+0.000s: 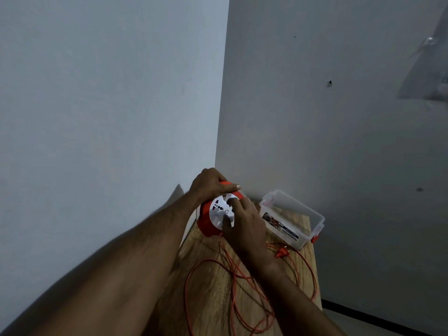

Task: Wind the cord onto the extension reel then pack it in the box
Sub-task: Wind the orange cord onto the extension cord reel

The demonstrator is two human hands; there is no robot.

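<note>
An orange extension reel (206, 224) with a white socket face (219, 210) stands tilted on the wooden table (213, 299). My left hand (209, 184) grips the reel's top handle. My right hand (244, 223) lies on the white face, fingers pressed against it. The orange cord (191, 275) spills from the reel's underside in loose loops across the table, ending in an orange plug (280, 253) beside the box. The clear plastic box (292, 218), lidless with orange clips, sits at the right rear of the table.
The table stands in a room corner, with walls close behind and to the left. Its right edge (315, 270) drops off to a dark floor. A label (278, 226) is on the box's long side.
</note>
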